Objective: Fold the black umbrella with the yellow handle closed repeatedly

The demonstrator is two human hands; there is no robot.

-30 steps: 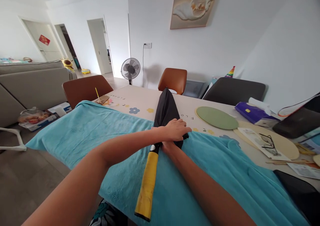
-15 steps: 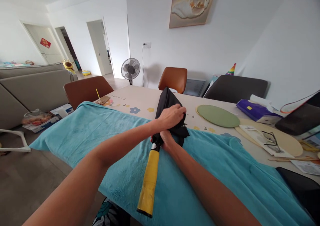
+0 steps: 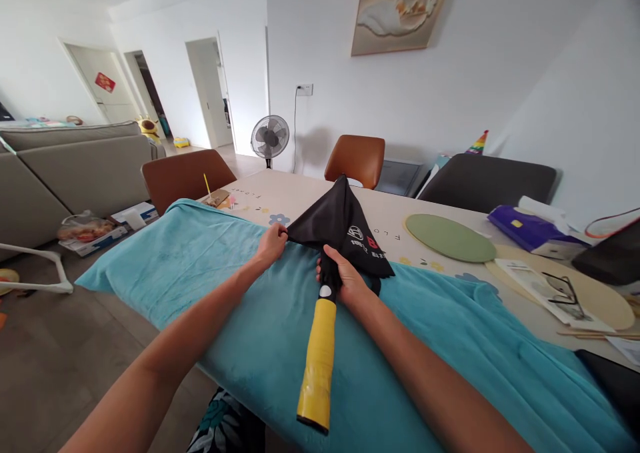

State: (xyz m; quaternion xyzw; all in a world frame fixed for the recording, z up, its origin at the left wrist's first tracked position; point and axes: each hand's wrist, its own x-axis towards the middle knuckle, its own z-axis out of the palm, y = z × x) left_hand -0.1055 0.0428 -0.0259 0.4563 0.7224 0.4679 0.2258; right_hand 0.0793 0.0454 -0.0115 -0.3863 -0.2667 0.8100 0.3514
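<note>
A black folded umbrella (image 3: 320, 216) with a yellow-wrapped handle (image 3: 319, 359) lies over the table, its tip pointing away from me and its handle toward me. White and red printing shows on the right side of its cloth. My right hand (image 3: 345, 273) is closed around the shaft and gathered cloth just above the handle. With its fingers pinched, my left hand (image 3: 273, 243) holds a corner of the black cloth out to the left. Under both hands spreads a turquoise cloth (image 3: 235, 299).
Green and cream round placemats (image 3: 450, 238), a purple tissue pack (image 3: 535, 229), and eyeglasses (image 3: 563, 289) lie on the right of the table. A dark phone-like slab (image 3: 610, 379) rests at the right edge. Chairs (image 3: 356, 159) and a fan (image 3: 270, 136) stand beyond.
My left hand has moved from above the right hand to the left, drawing a fold of the umbrella cloth outward. The printing has come into view. My right hand stays near the shaft.
</note>
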